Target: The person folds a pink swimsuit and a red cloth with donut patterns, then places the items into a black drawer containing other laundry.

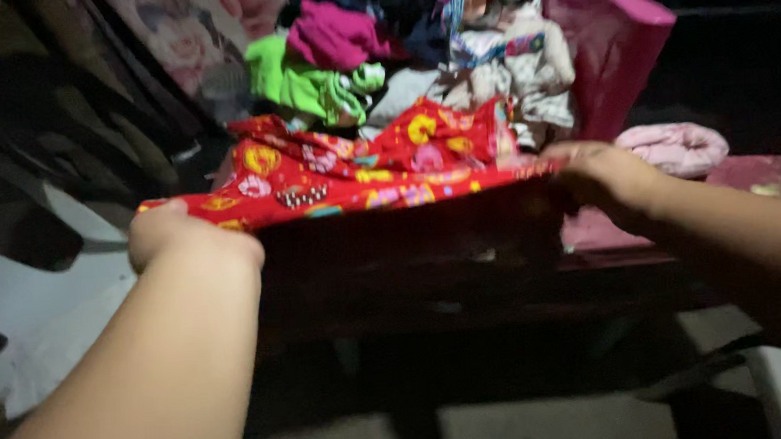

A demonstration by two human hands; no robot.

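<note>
Head view: red floral cloth [352, 181] stretched flat btwn both hands.

1. The patterned cloth [352, 181] stretches between your hands: your left hand [179, 237] at its left end, your right hand [600, 172] at its right end.
2. Behind the cloth lies a heap of clothes [408, 65].
3. To the right of the heap stands a bag [610, 39].
4. A folded garment [675, 148] lies on the desk [767, 178], right of your right hand.

Home laundry corner: clothes pile [417, 55], floral fabric [216, 27] behind.
</note>
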